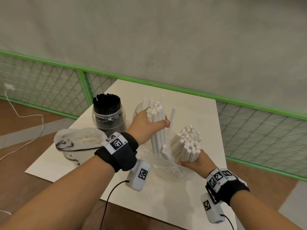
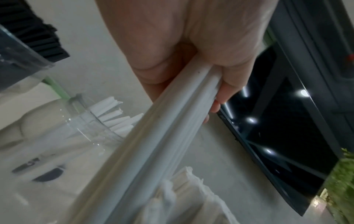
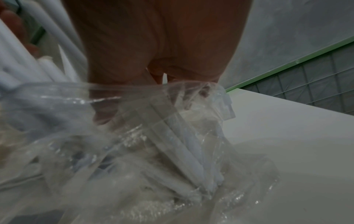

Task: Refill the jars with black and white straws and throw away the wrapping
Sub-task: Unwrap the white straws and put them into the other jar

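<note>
While the left hand (image 1: 146, 125) wraps its fingers around a bundle of white straws (image 1: 157, 117), the right hand (image 1: 196, 161) grips a second, thicker bunch of white straws (image 1: 187, 143) nearer the person. Both bundles stand roughly upright, their lower ends down in a crumpled clear plastic wrapping (image 1: 166, 166) that lies on the white surface (image 1: 191, 205). The right wrist view shows that wrapping (image 3: 153, 136) bunched under the palm with straw ends showing through the film. In the left wrist view the fingers (image 2: 226, 84) curl tightly round the straw shafts (image 2: 157, 136).

Behind the left hand stands a clear jar (image 1: 138, 110) with a few white straws poking out of it; the hand hides most of it. Just to its left is another clear jar (image 1: 108, 115), packed full of black straws (image 1: 106, 103) that stand above the rim. Nearer the left edge of the surface lies a second plastic bag (image 1: 78, 140), crumpled, with dark markings on it. A green-framed mesh fence (image 1: 49, 80) runs behind the surface, and a white cable (image 1: 25, 116) trails across the floor to the left.
</note>
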`<action>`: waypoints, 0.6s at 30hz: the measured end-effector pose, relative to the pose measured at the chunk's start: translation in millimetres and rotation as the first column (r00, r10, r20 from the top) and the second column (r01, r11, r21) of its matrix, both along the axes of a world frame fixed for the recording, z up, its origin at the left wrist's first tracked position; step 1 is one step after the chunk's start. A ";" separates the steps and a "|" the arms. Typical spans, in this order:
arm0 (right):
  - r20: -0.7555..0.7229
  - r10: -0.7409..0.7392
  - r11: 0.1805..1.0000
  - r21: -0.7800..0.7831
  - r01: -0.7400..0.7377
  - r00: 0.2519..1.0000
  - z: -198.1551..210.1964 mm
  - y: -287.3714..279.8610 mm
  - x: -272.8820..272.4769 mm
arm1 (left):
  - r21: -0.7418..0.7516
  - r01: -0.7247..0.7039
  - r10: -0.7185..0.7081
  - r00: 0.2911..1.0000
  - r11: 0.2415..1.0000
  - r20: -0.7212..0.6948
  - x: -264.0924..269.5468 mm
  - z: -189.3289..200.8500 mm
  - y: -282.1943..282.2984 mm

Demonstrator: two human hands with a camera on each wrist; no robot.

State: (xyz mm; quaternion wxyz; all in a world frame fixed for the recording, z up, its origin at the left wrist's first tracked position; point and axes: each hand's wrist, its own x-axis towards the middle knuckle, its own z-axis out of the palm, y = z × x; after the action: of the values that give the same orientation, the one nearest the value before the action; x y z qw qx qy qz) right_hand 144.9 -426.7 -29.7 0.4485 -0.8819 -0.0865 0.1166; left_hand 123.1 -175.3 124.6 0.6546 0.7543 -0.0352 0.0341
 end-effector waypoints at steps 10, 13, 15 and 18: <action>0.014 0.011 1.000 -0.026 -0.010 1.000 -4.2 2.9 3.0 | -0.106 0.017 -0.034 0.985 0.994 -0.168 10.5 -13.1 2.0; 0.027 -0.010 0.999 -0.033 0.011 1.000 -5.2 3.2 3.9 | -0.163 -0.022 -0.003 0.988 0.986 -0.152 9.9 -8.8 1.4; 0.021 -0.025 0.999 -0.034 0.025 0.999 -5.0 2.6 4.4 | -0.174 -0.028 0.008 0.993 0.984 -0.119 6.7 -1.7 0.2; 0.017 -0.026 0.999 -0.041 0.027 1.000 -5.9 1.4 5.3 | -0.136 -0.053 0.048 0.998 0.989 -0.041 4.2 9.4 0.7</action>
State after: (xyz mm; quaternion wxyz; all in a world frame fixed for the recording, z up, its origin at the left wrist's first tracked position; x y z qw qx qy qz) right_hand 150.2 -425.2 -35.6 0.4310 -0.8930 -0.0762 0.1052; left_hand 127.3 -174.6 134.0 0.7044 0.7088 -0.0016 0.0388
